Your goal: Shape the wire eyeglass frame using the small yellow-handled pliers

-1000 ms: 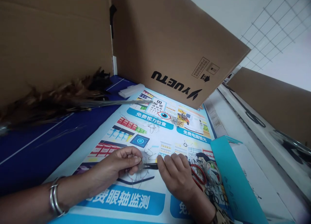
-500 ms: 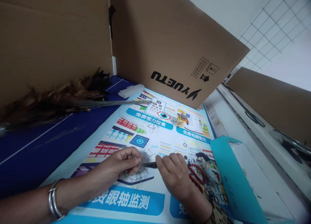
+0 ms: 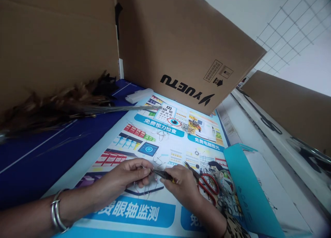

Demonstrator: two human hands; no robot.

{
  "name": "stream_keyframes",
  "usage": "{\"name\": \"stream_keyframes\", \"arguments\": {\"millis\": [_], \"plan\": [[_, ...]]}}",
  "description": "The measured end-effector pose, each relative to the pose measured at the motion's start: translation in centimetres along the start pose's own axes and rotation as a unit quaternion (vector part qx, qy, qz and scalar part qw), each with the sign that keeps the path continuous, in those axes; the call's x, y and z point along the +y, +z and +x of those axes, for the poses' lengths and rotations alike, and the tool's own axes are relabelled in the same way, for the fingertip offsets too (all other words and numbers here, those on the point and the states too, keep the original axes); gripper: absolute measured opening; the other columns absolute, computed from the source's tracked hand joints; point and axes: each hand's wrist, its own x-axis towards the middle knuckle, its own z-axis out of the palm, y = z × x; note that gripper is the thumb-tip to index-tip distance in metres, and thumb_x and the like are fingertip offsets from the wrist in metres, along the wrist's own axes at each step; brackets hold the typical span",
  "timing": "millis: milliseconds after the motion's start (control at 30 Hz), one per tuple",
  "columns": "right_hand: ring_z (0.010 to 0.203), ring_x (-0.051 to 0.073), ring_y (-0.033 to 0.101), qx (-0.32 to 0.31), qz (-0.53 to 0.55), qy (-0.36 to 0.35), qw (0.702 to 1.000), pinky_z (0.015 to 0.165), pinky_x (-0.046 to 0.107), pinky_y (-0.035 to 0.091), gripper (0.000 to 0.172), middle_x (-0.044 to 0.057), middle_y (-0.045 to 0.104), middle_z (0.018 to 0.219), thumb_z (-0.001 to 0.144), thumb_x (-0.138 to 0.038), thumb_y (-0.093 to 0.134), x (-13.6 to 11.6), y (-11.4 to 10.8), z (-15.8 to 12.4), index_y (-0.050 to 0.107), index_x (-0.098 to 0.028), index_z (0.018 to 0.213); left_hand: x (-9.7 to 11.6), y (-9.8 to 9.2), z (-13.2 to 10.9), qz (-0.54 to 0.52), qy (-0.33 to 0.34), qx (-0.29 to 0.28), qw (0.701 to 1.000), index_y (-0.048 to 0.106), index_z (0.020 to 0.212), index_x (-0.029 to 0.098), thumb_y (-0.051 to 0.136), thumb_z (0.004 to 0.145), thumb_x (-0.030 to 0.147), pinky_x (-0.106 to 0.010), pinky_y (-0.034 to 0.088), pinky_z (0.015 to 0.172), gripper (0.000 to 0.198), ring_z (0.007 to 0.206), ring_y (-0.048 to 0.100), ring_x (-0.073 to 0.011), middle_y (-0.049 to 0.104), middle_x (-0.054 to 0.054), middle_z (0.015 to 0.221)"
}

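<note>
My left hand (image 3: 136, 174) is closed in a pinch on a thin wire piece, mostly hidden by the fingertips. In my right hand (image 3: 182, 184) is a pair of pliers (image 3: 163, 175) with dark, narrow jaws and a bit of yellow on the handle. The jaw tips meet the left fingertips at the wire. Fine bent wires (image 3: 146, 188) lie or hang just below the left fingers. Right of my right hand lie red-handled scissors (image 3: 211, 183), blades pointing away to the upper left.
A clear ring-shaped roll (image 3: 227, 183) and tangled small wire pieces lie beside the scissors. A teal box flap (image 3: 248, 186) stands at the right. Long thin wires (image 3: 124, 109) and brown feathers (image 3: 64, 100) lie at the left. Cardboard walls (image 3: 186, 52) close off the back.
My right hand has turned, so the pliers now slant and more of their handle shows. The scissor blades have come into view. My left hand stays nearly in place.
</note>
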Motion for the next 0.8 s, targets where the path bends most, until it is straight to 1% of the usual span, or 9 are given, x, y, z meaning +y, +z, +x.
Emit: {"name": "stream_keyframes", "arguments": {"millis": [100, 233, 367, 433, 533, 600, 667, 733, 800], "plan": [[0.064, 0.013, 0.054, -0.031, 0.091, 0.036, 0.995, 0.059, 0.022, 0.035, 0.010, -0.003, 0.058, 0.064, 0.083, -0.019, 0.066, -0.5, -0.1, 0.2, 0.066, -0.019, 0.073, -0.1, -0.2, 0.0, 0.014, -0.004, -0.001, 1.000, 0.068, 0.081, 0.017, 0.073, 0.080, 0.036, -0.027, 0.036, 0.062, 0.020, 0.062, 0.050, -0.0143, 0.061, 0.001, 0.064], [0.058, 0.010, 0.043, -0.056, 0.195, 0.074, 0.976, 0.054, 0.022, 0.029, 0.022, -0.005, 0.045, 0.059, 0.082, -0.023, 0.064, -0.5, -0.1, 0.3, 0.058, -0.017, 0.062, -0.4, -0.6, 0.0, 0.021, -0.008, -0.009, 1.000, 0.071, 0.090, 0.019, 0.071, 0.082, 0.036, -0.028, 0.039, 0.065, 0.019, 0.066, 0.053, -0.0154, 0.064, -0.001, 0.069], [0.058, 0.010, 0.038, -0.069, 0.267, 0.102, 0.956, 0.053, 0.022, 0.027, 0.024, -0.005, 0.041, 0.059, 0.082, -0.029, 0.064, -0.3, 0.0, 0.1, 0.057, -0.016, 0.062, -0.1, -1.0, 0.1, 0.061, -0.012, 0.015, 0.998, 0.073, 0.091, 0.022, 0.072, 0.080, 0.038, -0.028, 0.039, 0.066, 0.019, 0.068, 0.054, -0.0169, 0.064, 0.000, 0.068], [0.059, 0.010, 0.037, -0.070, 0.282, 0.106, 0.951, 0.054, 0.022, 0.027, 0.023, -0.004, 0.041, 0.060, 0.082, -0.030, 0.064, -0.3, 0.1, 0.0, 0.058, -0.016, 0.064, 0.1, -1.2, 0.2, 0.096, -0.005, 0.032, 0.995, 0.074, 0.091, 0.023, 0.074, 0.078, 0.037, -0.029, 0.042, 0.071, 0.019, 0.077, 0.057, -0.0195, 0.068, -0.002, 0.078], [0.059, 0.010, 0.037, -0.072, 0.296, 0.113, 0.946, 0.054, 0.022, 0.027, 0.022, -0.004, 0.041, 0.061, 0.081, -0.031, 0.064, -0.2, 0.3, 0.0, 0.060, -0.016, 0.066, 0.2, -1.5, 0.3, 0.142, 0.021, 0.026, 0.989, 0.076, 0.092, 0.024, 0.075, 0.077, 0.037, -0.032, 0.043, 0.080, 0.019, 0.092, 0.059, -0.0243, 0.070, -0.004, 0.095], [0.059, 0.009, 0.036, -0.075, 0.302, 0.120, 0.943, 0.053, 0.021, 0.027, 0.022, -0.004, 0.041, 0.061, 0.081, -0.032, 0.064, -0.1, 0.4, -0.1, 0.061, -0.016, 0.067, 0.3, -1.6, 0.4, 0.154, 0.022, 0.017, 0.988, 0.076, 0.091, 0.025, 0.075, 0.077, 0.038, -0.032, 0.045, 0.079, 0.019, 0.092, 0.060, -0.0251, 0.071, -0.004, 0.095], [0.059, 0.010, 0.036, -0.077, 0.304, 0.124, 0.942, 0.053, 0.021, 0.027, 0.022, -0.004, 0.041, 0.061, 0.081, -0.033, 0.064, -0.1, 0.4, -0.1, 0.062, -0.016, 0.068, 0.4, -1.6, 0.4, 0.151, 0.007, 0.016, 0.988, 0.076, 0.090, 0.025, 0.075, 0.077, 0.039, -0.032, 0.046, 0.075, 0.019, 0.088, 0.061, -0.0246, 0.072, -0.004, 0.092], [0.060, 0.010, 0.036, -0.074, 0.304, 0.122, 0.942, 0.053, 0.021, 0.027, 0.022, -0.004, 0.041, 0.061, 0.081, -0.033, 0.064, -0.1, 0.5, -0.1, 0.062, -0.016, 0.068, 0.5, -1.4, 0.3, 0.148, 0.007, 0.021, 0.989, 0.077, 0.088, 0.025, 0.076, 0.076, 0.039, -0.033, 0.047, 0.077, 0.018, 0.092, 0.062, -0.0256, 0.071, -0.006, 0.101], [0.059, 0.010, 0.036, -0.072, 0.305, 0.119, 0.942, 0.053, 0.021, 0.028, 0.023, -0.004, 0.041, 0.061, 0.081, -0.033, 0.063, -0.2, 0.5, 0.0, 0.062, -0.016, 0.067, 0.7, -1.3, 0.3, 0.152, 0.024, 0.025, 0.988, 0.077, 0.084, 0.025, 0.077, 0.074, 0.038, -0.034, 0.048, 0.083, 0.016, 0.104, 0.060, -0.0287, 0.068, -0.007, 0.117]]}}
